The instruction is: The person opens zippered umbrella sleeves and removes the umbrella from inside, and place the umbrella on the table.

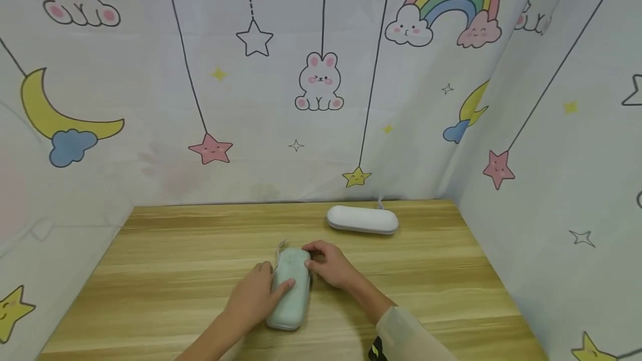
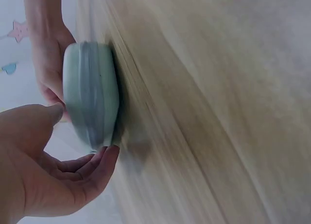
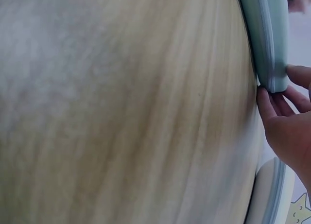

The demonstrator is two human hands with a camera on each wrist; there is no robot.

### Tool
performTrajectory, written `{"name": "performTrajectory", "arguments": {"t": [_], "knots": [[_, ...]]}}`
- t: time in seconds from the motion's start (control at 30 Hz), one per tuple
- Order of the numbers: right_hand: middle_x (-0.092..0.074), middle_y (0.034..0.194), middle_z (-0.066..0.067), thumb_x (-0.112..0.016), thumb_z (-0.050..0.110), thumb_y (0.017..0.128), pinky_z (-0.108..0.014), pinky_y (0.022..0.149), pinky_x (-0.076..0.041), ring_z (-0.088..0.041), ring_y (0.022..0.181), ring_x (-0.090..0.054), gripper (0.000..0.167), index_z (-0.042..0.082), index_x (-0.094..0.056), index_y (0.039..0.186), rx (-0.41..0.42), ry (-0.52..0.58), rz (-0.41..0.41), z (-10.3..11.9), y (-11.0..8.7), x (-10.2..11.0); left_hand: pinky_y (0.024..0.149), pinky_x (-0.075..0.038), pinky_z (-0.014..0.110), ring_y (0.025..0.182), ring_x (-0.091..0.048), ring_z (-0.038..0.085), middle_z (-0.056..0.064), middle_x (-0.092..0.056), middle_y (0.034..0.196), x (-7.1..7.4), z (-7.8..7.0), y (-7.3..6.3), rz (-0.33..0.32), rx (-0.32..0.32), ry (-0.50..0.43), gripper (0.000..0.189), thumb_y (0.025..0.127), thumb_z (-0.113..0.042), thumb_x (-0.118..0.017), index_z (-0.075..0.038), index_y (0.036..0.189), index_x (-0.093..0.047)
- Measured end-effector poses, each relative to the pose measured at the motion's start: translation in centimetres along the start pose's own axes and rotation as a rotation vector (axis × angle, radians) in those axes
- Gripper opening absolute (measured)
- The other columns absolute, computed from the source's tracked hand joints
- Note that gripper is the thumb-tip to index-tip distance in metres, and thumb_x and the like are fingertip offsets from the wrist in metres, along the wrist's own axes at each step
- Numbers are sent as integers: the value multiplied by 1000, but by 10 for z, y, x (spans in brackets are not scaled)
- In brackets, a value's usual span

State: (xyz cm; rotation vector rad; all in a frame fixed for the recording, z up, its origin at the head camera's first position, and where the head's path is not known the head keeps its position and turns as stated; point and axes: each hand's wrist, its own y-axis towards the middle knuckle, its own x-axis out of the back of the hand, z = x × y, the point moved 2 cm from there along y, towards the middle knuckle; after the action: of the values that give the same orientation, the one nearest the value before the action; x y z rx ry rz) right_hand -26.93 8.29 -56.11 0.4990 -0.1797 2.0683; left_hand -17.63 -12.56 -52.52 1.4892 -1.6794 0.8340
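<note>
A mint-green, rounded oblong zippered case (image 1: 295, 306) lies lengthwise on the table, its pull loop (image 1: 281, 247) sticking out at the far left. My left hand (image 1: 252, 297) grips its left side, thumb across the lid and fingers down along the edge. At the far right corner, my right hand (image 1: 332, 265) pinches the case between thumb and fingers. In the left wrist view the grey zipper band (image 2: 92, 93) runs round the side of the case. The right wrist view shows the right fingers (image 3: 266, 103) curled at the end of the case near the tabletop.
A white oblong case (image 1: 362, 220) with a small strap lies at the back right of the wood-grain table (image 1: 190, 238). Behind it hangs a white cloth (image 1: 271, 127) printed with rabbits, stars and a rainbow; more cloth closes off the right side.
</note>
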Motion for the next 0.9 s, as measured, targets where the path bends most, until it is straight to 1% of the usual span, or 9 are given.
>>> {"name": "performTrajectory", "arguments": {"t": [0.07,0.13,0.23,0.3,0.43,0.57,0.63,0.73,0.9], "knots": [[-67,132,-17,-68,7,103,-45,105,-53,-33,124,-64,35,-5,-64,135,1,-9,-1,1,0,0,58,-48,31,70,-54,14,4,-59,86,-1,5,8,7,24,-117,55,99,-45,-74,7,113,-63],[-67,132,-17,-69,7,102,-41,103,-55,-33,124,-65,35,-5,-64,135,-3,-19,-1,2,-1,1,62,-53,32,74,-60,15,5,-64,88,-2,9,15,15,47,-218,56,99,-41,-76,11,117,-63],[-68,130,-18,-71,7,101,-38,100,-57,-34,121,-67,35,-6,-64,133,13,-40,-6,4,0,3,67,-59,36,81,-68,18,9,-71,92,-2,13,24,30,79,-301,61,97,-37,-79,15,122,-62],[-68,129,-17,-71,8,101,-38,99,-57,-33,120,-67,36,-7,-64,133,13,-44,-10,5,1,4,70,-61,40,85,-71,22,13,-73,96,-1,14,28,45,95,-321,65,96,-37,-80,17,125,-61],[-69,127,-16,-72,12,101,-37,95,-58,-30,116,-68,36,-5,-65,132,6,-61,-21,8,3,6,76,-61,42,90,-72,24,14,-75,101,1,15,31,87,123,-333,65,96,-40,-80,16,125,-62],[-70,125,-12,-75,20,100,-35,91,-59,-27,112,-69,39,-3,-67,131,-39,-111,-12,13,4,6,74,-60,40,87,-70,21,10,-74,97,1,14,31,111,147,-344,59,95,-40,-81,12,120,-67],[-70,122,-11,-77,23,99,-36,90,-59,-26,109,-70,40,-2,-68,129,-70,-140,-4,15,5,6,73,-59,40,85,-69,20,10,-74,96,0,13,31,114,156,-343,58,94,-39,-81,11,120,-66],[-71,119,-10,-78,25,98,-39,89,-59,-26,106,-70,40,-1,-70,127,-97,-170,-1,17,6,5,72,-59,40,87,-70,22,12,-74,100,0,11,31,113,164,-341,61,95,-40,-81,11,123,-64],[-71,117,-8,-78,26,99,-37,87,-59,-22,104,-69,38,1,-70,126,-131,-147,-22,16,6,3,72,-60,42,90,-72,26,16,-75,103,2,9,31,105,172,-343,63,93,-40,-82,10,125,-61]]}}
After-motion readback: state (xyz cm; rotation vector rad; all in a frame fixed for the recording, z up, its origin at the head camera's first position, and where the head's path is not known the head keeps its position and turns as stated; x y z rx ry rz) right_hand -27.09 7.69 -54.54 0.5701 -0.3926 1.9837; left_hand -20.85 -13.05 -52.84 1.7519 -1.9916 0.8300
